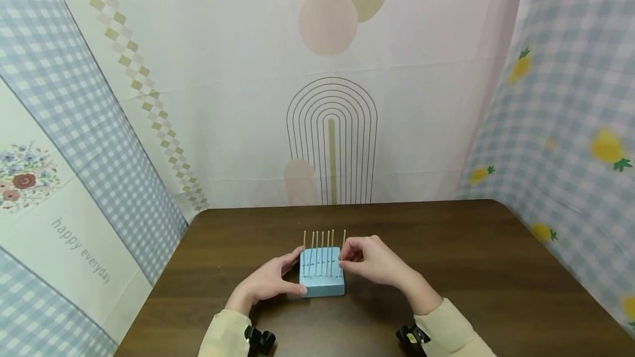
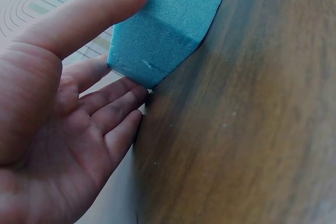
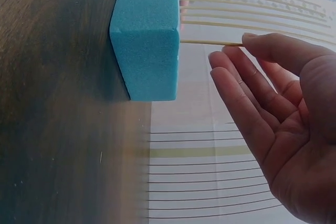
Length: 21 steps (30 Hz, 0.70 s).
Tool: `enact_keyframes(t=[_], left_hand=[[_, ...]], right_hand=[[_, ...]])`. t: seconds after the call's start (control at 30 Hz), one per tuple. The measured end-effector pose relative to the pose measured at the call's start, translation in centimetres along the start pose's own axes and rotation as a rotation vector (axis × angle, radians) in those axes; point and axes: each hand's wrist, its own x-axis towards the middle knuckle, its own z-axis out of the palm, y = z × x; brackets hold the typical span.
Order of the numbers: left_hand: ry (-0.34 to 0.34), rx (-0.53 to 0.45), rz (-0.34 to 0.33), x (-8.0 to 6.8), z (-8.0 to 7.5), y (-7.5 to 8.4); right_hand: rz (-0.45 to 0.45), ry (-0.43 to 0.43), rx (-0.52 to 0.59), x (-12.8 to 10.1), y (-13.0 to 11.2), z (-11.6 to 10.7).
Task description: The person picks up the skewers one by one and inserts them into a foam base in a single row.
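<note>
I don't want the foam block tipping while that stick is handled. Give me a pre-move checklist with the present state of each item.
1. Blue foam block flat on the wooden table: ok.
2. Left hand steadies the block, thumb and fingers touching its left side: ok.
3. Right hand pinches the rightmost wooden stick between thumb and fingertips: ok.
4. That stick seated in the foam: ok; depth cannot tell.
5. The other sticks upright in a row: ok.
6. Room on the table around the block: ok.
</note>
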Motion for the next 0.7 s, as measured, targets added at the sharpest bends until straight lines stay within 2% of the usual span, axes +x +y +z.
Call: enact_keyframes(t=[0.43,0.7], left_hand=[[0.011,-0.008,0.009,0.1,-0.3,0.2],[-0.032,-0.025,0.027,0.4,-0.5,0.2]], right_hand=[[-0.040,-0.068,0.021,0.4,0.3,-0.4],[-0.034,-0.104,0.019,-0.2,0.7,-1.4]])
